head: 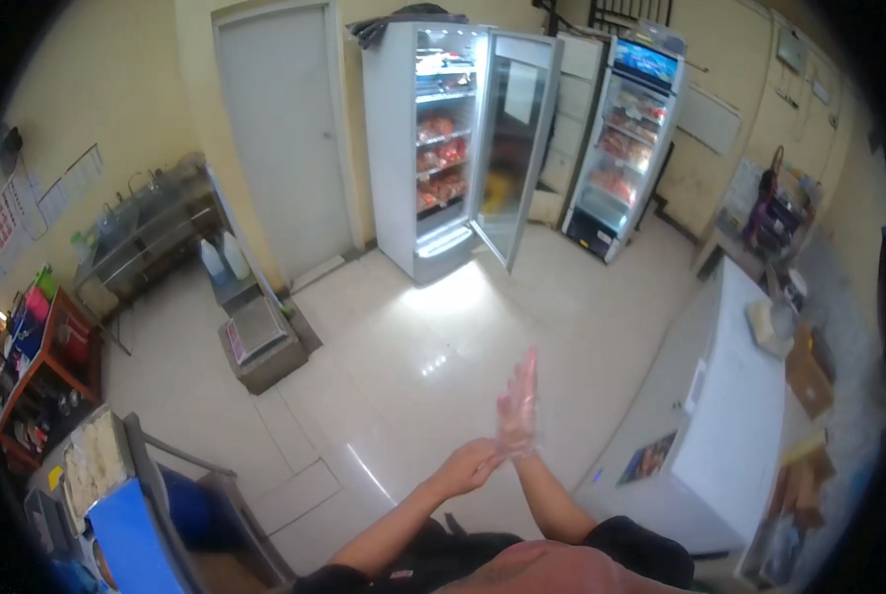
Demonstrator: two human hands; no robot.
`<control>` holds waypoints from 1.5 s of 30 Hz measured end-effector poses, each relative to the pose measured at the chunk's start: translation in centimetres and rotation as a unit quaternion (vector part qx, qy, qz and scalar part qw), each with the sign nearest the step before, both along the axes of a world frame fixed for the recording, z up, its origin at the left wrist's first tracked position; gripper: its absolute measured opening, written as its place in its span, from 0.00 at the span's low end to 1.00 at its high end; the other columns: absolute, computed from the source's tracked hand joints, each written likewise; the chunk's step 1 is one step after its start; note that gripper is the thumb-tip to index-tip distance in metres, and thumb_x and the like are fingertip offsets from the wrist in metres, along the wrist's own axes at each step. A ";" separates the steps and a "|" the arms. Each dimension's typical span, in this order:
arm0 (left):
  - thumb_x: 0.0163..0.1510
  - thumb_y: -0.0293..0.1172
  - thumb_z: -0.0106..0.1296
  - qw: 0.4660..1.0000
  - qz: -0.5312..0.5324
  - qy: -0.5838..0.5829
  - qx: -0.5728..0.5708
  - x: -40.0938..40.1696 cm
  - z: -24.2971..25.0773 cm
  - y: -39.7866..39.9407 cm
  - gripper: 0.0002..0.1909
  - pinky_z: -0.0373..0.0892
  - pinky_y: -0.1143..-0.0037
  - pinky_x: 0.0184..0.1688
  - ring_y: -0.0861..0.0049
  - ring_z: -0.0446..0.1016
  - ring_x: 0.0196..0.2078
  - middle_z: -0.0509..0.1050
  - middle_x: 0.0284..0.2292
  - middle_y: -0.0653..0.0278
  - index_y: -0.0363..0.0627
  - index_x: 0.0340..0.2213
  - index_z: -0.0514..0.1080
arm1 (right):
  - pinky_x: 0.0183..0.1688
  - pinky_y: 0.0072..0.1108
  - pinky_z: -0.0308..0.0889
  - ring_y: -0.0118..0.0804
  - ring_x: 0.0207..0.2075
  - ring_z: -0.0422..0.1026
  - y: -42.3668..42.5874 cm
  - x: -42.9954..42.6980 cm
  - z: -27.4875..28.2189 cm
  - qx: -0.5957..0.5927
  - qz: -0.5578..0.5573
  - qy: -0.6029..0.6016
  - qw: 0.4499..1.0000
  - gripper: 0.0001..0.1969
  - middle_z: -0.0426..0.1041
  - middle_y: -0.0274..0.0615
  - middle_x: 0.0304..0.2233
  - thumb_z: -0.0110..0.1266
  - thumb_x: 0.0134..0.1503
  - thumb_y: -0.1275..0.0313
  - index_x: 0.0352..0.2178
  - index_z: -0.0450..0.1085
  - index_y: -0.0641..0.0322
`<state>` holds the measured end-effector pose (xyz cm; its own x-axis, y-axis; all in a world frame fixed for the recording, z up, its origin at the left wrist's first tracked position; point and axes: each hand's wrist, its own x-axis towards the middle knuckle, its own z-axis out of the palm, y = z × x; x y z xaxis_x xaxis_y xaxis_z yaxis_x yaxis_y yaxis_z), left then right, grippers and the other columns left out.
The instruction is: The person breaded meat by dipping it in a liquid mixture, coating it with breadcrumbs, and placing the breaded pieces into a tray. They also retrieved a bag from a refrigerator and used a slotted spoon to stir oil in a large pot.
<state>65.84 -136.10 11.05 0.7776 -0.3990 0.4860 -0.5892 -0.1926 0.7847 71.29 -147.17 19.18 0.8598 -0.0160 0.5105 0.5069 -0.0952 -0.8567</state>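
Observation:
My right hand [518,407] is raised with its fingers stretched upward, inside a clear disposable plastic glove [526,444]. Nothing is held in it. At the wrist, my left hand [471,466] pinches the loose cuff of that glove; no glove shows on this bare hand. Both hands are in front of my body, above the tiled floor [383,416]. Straight ahead stands an upright display refrigerator [391,156], its glass door [513,148] swung wide. Bagged reddish meat [441,152] fills several of its lit shelves.
A second display refrigerator [625,141] stands farther right, door closed. A white chest freezer [740,416] borders my right. To the left are a platform scale [259,330], a steel sink [146,215], an orange shelf [64,334] and a blue-sided table [135,534].

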 end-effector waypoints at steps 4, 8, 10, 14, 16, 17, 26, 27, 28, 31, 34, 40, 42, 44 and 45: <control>0.56 0.33 0.51 0.998 -0.008 0.068 0.009 7.8 0.7 2.9 0.08 0.66 0.70 0.37 0.62 0.69 0.32 0.69 0.28 0.56 0.39 0.32 0.69 | 0.63 0.38 0.50 0.53 0.65 0.48 1.0 11.5 -1.8 -0.141 -0.013 -0.116 0.983 0.31 0.47 0.50 0.65 0.43 0.63 0.61 0.63 0.46 0.61; 0.56 0.33 0.52 0.980 -0.098 0.172 0.014 17.1 -1.3 5.9 0.08 0.68 0.74 0.38 0.73 0.71 0.34 0.72 0.29 0.63 0.41 0.34 0.71 | 0.61 0.33 0.55 0.48 0.58 0.59 1.0 22.0 -5.5 0.085 -0.010 -0.006 0.996 0.24 0.60 0.54 0.57 0.43 0.63 0.66 0.59 0.55 0.64; 0.57 0.33 0.52 0.976 -0.083 0.199 -0.011 21.6 -2.4 7.1 0.08 0.68 0.76 0.36 0.77 0.71 0.31 0.72 0.28 0.66 0.42 0.35 0.71 | 0.58 0.32 0.59 0.45 0.56 0.64 0.4 28.7 -5.1 0.245 -0.002 0.053 0.968 0.22 0.63 0.54 0.54 0.44 0.63 0.68 0.57 0.57 0.65; 0.59 0.35 0.49 0.896 -0.024 0.437 -0.079 32.8 -1.1 9.8 0.09 0.67 0.82 0.27 0.85 0.70 0.24 0.72 0.25 0.70 0.45 0.38 0.73 | 0.49 0.27 0.68 0.36 0.43 0.72 -3.0 38.4 -0.3 0.151 -0.106 0.130 0.974 0.22 0.71 0.47 0.43 0.44 0.63 0.60 0.51 0.64 0.68; 0.60 0.37 0.48 0.894 -0.014 0.441 -0.084 39.8 -1.6 11.0 0.11 0.66 0.83 0.25 0.86 0.69 0.22 0.72 0.24 0.69 0.45 0.39 0.73 | 0.46 0.26 0.69 0.34 0.39 0.73 -5.1 43.2 0.1 0.104 -0.151 0.151 0.971 0.21 0.73 0.45 0.39 0.45 0.63 0.60 0.48 0.66 0.68; 0.61 0.40 0.46 0.891 -0.003 0.445 -0.088 43.5 -2.6 11.7 0.13 0.65 0.85 0.23 0.87 0.69 0.21 0.73 0.24 0.69 0.45 0.40 0.73 | 0.45 0.25 0.70 0.33 0.37 0.74 -7.3 45.8 -1.1 0.080 -0.181 0.119 0.973 0.20 0.74 0.44 0.37 0.46 0.63 0.60 0.47 0.68 0.68; 0.59 0.38 0.43 0.705 0.381 0.577 0.161 56.3 -36.9 26.9 0.15 0.72 0.70 0.32 0.72 0.76 0.31 0.77 0.35 0.61 0.42 0.39 0.74 | 0.44 0.23 0.69 0.32 0.37 0.73 -11.8 69.6 -6.3 0.073 -0.118 0.211 0.968 0.15 0.75 0.43 0.35 0.46 0.63 0.67 0.42 0.70 0.70; 0.59 0.38 0.43 0.654 0.398 0.634 0.108 56.7 -35.3 27.4 0.15 0.72 0.70 0.33 0.72 0.76 0.31 0.77 0.35 0.61 0.42 0.39 0.74 | 0.45 0.22 0.68 0.31 0.37 0.73 -12.7 73.3 -5.5 0.063 -0.106 0.221 0.967 0.14 0.75 0.42 0.34 0.47 0.62 0.68 0.42 0.70 0.70; 0.59 0.38 0.43 0.626 0.407 0.665 0.030 59.6 -34.4 26.3 0.15 0.72 0.70 0.33 0.71 0.76 0.31 0.77 0.35 0.61 0.42 0.39 0.74 | 0.45 0.22 0.68 0.31 0.37 0.73 -14.4 77.7 -4.8 0.067 -0.113 0.214 0.968 0.14 0.75 0.42 0.34 0.47 0.62 0.68 0.42 0.70 0.70; 0.59 0.38 0.44 0.605 0.421 0.669 -0.097 65.6 -31.5 24.7 0.15 0.72 0.69 0.33 0.71 0.75 0.32 0.76 0.35 0.60 0.42 0.39 0.73 | 0.45 0.20 0.67 0.30 0.38 0.73 -15.0 88.0 -2.5 -0.002 -0.077 0.144 0.987 0.14 0.76 0.42 0.35 0.48 0.62 0.69 0.43 0.70 0.71; 0.59 0.38 0.44 0.612 0.422 0.651 -0.157 71.7 -29.4 23.3 0.14 0.72 0.68 0.33 0.70 0.75 0.32 0.76 0.35 0.60 0.42 0.39 0.72 | 0.46 0.18 0.66 0.29 0.39 0.73 -12.9 98.2 2.1 -0.093 -0.062 0.129 0.985 0.14 0.76 0.42 0.37 0.50 0.61 0.71 0.44 0.70 0.71; 0.58 0.38 0.45 0.590 0.430 0.647 -0.220 81.5 -27.8 21.8 0.14 0.72 0.67 0.33 0.68 0.75 0.33 0.75 0.35 0.59 0.42 0.40 0.71 | 0.49 0.21 0.66 0.31 0.43 0.72 -3.7 117.5 9.8 0.002 0.038 0.005 0.999 0.13 0.75 0.42 0.42 0.51 0.59 0.74 0.45 0.71 0.66; 0.58 0.38 0.45 0.574 0.437 0.652 -0.234 84.5 -28.5 22.2 0.14 0.72 0.67 0.34 0.68 0.75 0.34 0.75 0.35 0.58 0.42 0.40 0.71 | 0.50 0.22 0.65 0.32 0.45 0.72 -1.2 123.5 12.2 -0.007 0.075 -0.095 0.993 0.12 0.75 0.41 0.42 0.52 0.58 0.75 0.44 0.71 0.66; 0.58 0.38 0.46 0.559 0.448 0.653 -0.246 87.1 -29.2 23.2 0.14 0.72 0.66 0.34 0.67 0.75 0.34 0.75 0.35 0.58 0.42 0.40 0.70 | 0.49 0.22 0.66 0.32 0.44 0.72 1.8 127.7 15.9 -0.020 0.058 -0.153 0.986 0.12 0.75 0.40 0.40 0.52 0.58 0.75 0.43 0.71 0.66; 0.58 0.38 0.46 0.553 0.454 0.650 -0.254 88.6 -29.5 23.9 0.14 0.72 0.66 0.34 0.67 0.75 0.34 0.75 0.35 0.58 0.42 0.40 0.70 | 0.48 0.22 0.67 0.33 0.44 0.73 3.5 129.3 17.3 -0.032 0.041 -0.211 0.976 0.11 0.75 0.40 0.39 0.52 0.58 0.75 0.43 0.71 0.67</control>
<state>154.48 -112.22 -18.43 0.3690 0.3748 -0.8505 0.6968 0.4940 0.5200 200.62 -143.69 36.49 0.5698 0.0882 0.8170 0.8215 -0.0863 -0.5636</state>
